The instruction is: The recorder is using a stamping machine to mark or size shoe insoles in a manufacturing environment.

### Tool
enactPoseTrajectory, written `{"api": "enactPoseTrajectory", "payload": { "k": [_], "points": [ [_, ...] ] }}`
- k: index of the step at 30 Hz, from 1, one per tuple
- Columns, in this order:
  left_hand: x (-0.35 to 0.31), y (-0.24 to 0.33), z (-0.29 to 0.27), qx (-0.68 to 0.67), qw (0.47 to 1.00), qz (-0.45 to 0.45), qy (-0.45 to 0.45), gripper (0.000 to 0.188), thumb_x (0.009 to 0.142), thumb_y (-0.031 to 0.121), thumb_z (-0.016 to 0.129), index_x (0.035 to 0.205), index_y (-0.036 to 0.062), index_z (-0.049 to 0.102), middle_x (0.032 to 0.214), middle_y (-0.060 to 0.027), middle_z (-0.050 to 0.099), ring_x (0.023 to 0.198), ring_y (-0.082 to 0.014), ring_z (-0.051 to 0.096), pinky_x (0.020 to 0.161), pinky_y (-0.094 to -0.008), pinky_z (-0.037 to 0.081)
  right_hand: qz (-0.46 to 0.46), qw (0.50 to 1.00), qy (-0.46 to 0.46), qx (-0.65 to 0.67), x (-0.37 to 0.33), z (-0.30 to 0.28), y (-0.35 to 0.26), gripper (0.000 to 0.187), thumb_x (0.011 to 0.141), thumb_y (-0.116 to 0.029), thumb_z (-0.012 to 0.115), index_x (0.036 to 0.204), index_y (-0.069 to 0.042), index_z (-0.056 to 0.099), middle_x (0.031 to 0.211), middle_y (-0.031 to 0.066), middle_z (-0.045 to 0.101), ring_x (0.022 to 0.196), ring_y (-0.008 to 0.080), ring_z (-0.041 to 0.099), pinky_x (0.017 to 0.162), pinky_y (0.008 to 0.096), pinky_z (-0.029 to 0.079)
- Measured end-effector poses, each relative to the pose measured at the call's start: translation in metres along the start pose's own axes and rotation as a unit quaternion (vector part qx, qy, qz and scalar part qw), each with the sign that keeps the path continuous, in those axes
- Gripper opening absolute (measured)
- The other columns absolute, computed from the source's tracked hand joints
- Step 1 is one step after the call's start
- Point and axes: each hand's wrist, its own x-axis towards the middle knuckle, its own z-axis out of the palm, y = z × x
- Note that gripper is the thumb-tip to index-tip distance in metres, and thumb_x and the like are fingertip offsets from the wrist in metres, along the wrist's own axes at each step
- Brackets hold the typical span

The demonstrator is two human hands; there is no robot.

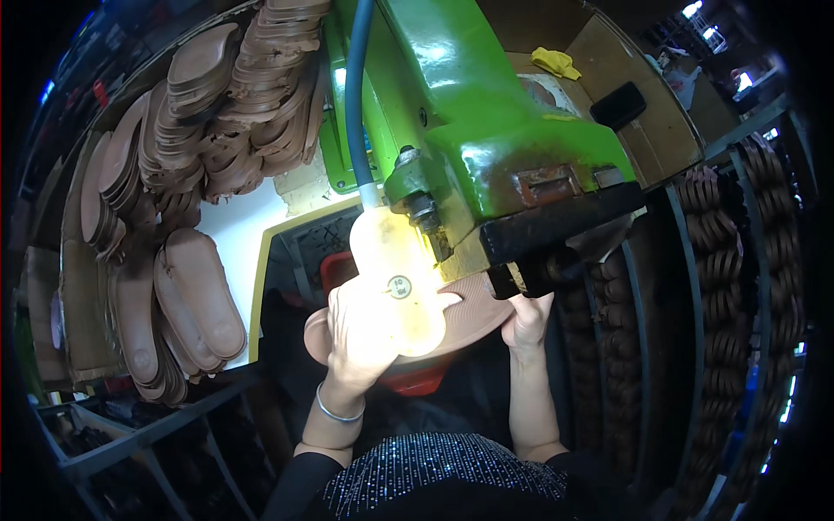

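Note:
A brown shoe sole [473,314] with fine ridges lies crosswise under the head of a green machine [512,148]. At its left part my left hand [352,334] grips it, bleached by glare; a lit lamp [395,239] on a blue hose covers most of those fingers. My right hand [526,323] pinches the sole's right end, just below the machine's dark front piece [512,280]. How far the sole reaches into the machine is hidden by the lamp and the head.
Stacks of brown soles [195,74] fill the left side, with more soles [204,300] lying closer in. A red container [413,379] is below my hands. Racks [725,286] packed with brown pieces stand at right. A cardboard box [638,95] sits behind the machine, a yellow cloth [556,62] in it.

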Motion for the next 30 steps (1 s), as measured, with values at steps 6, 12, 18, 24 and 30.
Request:
{"api": "enactPoseTrajectory", "payload": {
  "k": [6,12,18,24,30],
  "points": [
    [0.011,0.015,-0.022,-0.154,0.977,-0.130,0.071,0.017,0.065,0.003,0.066,0.081,-0.0031,0.061,0.073,-0.0120,0.061,0.061,-0.0268,0.058,0.058,-0.0333,0.047,0.062,0.995,-0.015,0.078,-0.007,0.018,0.004,0.025,0.077,0.001,0.058,0.102,0.003,0.052,0.091,0.0054,0.059,0.079,0.0080,0.056,0.075,0.0210,0.044],
    [-0.025,0.013,-0.022,-0.095,0.971,-0.217,-0.022,0.014,0.063,0.000,0.064,0.077,-0.0007,0.060,0.067,-0.0126,0.057,0.055,-0.0272,0.056,0.052,-0.0325,0.044,0.068,0.991,-0.115,0.033,-0.008,0.030,0.002,0.026,0.077,0.005,0.058,0.103,0.005,0.057,0.090,0.0055,0.063,0.080,0.0099,0.060,0.075,0.0219,0.047],
    [-0.063,0.022,0.007,-0.276,0.894,-0.351,-0.026,0.025,0.080,0.000,0.066,0.102,-0.0027,0.056,0.088,-0.0083,0.064,0.078,-0.0105,0.061,0.070,-0.0235,0.050,0.060,0.974,-0.220,-0.017,0.004,0.035,0.003,0.024,0.076,0.006,0.064,0.099,0.006,0.058,0.091,0.0068,0.063,0.081,0.0099,0.059,0.074,0.0216,0.047],
    [-0.006,0.022,0.044,-0.302,0.923,-0.238,0.030,0.026,0.081,0.000,0.064,0.106,-0.0029,0.057,0.094,-0.0065,0.064,0.083,-0.0125,0.061,0.076,-0.0252,0.048,0.039,0.992,-0.092,-0.074,-0.014,0.024,0.015,0.034,0.076,-0.003,0.069,0.105,0.005,0.052,0.099,0.0095,0.061,0.091,0.0137,0.058,0.080,0.0252,0.047],
    [-0.016,0.030,0.060,-0.197,0.945,-0.258,-0.046,0.023,0.079,0.001,0.066,0.101,-0.0044,0.060,0.089,-0.0069,0.065,0.077,-0.0116,0.060,0.071,-0.0236,0.049,0.177,0.950,-0.206,-0.153,-0.115,-0.044,0.041,0.062,0.070,-0.017,0.076,0.122,0.004,0.048,0.115,0.0154,0.057,0.108,0.0237,0.055,0.094,0.0336,0.043]
  ]
}}
